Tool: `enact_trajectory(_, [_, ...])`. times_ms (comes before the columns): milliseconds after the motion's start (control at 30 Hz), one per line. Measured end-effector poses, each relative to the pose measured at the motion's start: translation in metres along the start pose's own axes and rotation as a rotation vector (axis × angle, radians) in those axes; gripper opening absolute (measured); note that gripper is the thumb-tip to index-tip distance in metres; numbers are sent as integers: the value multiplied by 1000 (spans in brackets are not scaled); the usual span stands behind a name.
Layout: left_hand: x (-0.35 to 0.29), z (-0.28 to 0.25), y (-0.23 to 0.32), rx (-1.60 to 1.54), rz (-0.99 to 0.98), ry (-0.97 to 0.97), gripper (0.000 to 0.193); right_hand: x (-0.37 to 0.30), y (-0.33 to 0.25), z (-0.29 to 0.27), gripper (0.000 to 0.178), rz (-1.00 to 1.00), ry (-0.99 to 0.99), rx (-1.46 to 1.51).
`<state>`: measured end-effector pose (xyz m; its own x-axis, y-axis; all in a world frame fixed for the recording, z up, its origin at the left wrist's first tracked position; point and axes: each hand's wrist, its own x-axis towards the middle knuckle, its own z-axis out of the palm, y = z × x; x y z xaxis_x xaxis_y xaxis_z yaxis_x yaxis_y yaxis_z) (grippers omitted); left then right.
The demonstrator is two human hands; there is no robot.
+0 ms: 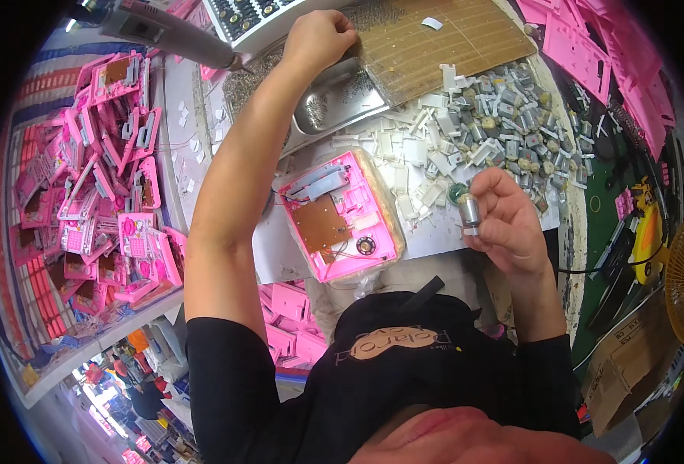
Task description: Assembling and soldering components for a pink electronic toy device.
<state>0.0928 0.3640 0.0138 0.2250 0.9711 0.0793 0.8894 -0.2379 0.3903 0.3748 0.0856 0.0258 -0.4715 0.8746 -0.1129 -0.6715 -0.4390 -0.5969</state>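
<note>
My right hand [512,224] holds a small silver motor [470,210] with a green round end between thumb and fingers, to the right of the pink housing. My left hand [319,40] is stretched far forward, its fingers pinched together beside the white box and above the small screws. Whatever it grips, if anything, is hidden. In front of me an opened pink plastic housing [384,224] lies in a padded holder, showing a brown board [316,226], a grey part [319,183], thin wires and a round black speaker [366,245].
Beyond it stands a metal tray [369,99] with screws. Motors [512,124] and white plastic pieces [412,155] are heaped at right. An electric screwdriver [172,37] hangs at upper left. Pink housings [87,193] pile up at left. A white box [280,17] holds round parts.
</note>
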Motion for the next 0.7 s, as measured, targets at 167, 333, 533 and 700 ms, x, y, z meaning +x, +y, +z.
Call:
enact_trajectory(167, [-10,-11,44,40,-99,-15,25,1,1,2,48,25,15,3])
enact_trajectory(333, [-5,-3,57,219,-150,66,32,-2,3,3,47,28,3,16])
enact_trajectory(533, [6,11,59,313,-149,134,29,-13,2,-1,47,14,26,17])
enact_trajectory(700, [27,21,50,333,-175,89,24,-18,2,1,48,-12,18,29])
